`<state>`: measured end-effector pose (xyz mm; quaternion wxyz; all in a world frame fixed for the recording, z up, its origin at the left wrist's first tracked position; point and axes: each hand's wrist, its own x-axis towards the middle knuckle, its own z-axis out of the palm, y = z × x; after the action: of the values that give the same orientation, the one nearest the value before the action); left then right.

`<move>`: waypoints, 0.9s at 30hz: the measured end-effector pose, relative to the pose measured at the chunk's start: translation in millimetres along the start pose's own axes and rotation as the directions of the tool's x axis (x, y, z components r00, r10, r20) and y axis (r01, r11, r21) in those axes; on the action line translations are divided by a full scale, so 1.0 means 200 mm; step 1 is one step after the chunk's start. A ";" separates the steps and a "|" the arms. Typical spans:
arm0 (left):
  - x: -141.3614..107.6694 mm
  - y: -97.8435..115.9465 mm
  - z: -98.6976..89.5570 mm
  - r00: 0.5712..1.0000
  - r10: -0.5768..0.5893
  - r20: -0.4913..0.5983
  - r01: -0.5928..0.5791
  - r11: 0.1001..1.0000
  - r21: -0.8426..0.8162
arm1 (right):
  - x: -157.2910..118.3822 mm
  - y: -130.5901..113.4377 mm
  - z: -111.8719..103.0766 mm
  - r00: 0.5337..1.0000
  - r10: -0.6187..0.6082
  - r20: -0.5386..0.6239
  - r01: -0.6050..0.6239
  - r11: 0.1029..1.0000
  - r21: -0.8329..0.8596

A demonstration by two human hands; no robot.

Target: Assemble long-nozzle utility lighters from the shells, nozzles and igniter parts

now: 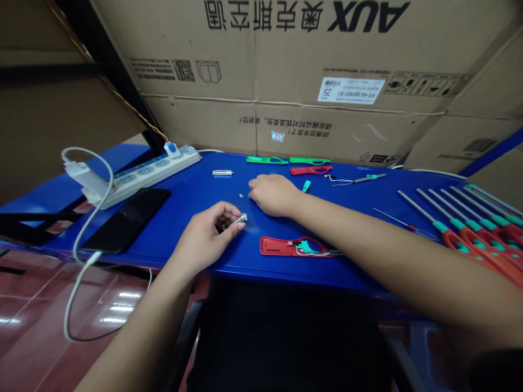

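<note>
Near the table's front edge, my left hand (204,237) is closed on a small lighter fuel tank (237,220) with a metal valve end pointing right. My right hand (274,195) rests low over the blue table (192,201), fingers curled together; whatever they hold is hidden. Beside those fingers lies a tiny white piece (241,195). A similar clear tank (223,173) lies farther back. Below my right forearm is a red lighter shell half (278,246), with a green trigger (309,246) and white wires inside. Another green trigger (306,186) shows behind my right wrist.
Green shell halves (267,160) and a red shell half (310,170) lie along the back. A wired metal tube (363,178), a screwdriver (392,219) and several lighters (466,239) are right. Left are a phone (128,220) and power strip (151,171); a cardboard box (229,120) stands behind.
</note>
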<state>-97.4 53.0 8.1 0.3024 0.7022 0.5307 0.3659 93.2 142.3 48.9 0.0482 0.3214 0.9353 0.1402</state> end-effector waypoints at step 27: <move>0.01 0.21 0.23 0.938 0.296 0.181 -0.255 0.941 -0.222 | -0.54 -0.01 -0.05 0.928 0.032 -0.371 0.090 0.947 0.307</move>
<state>-36.0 43.0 18.1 0.3700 0.7717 0.3531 0.3781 175.9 72.9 57.6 -0.1796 0.2785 0.9424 0.0447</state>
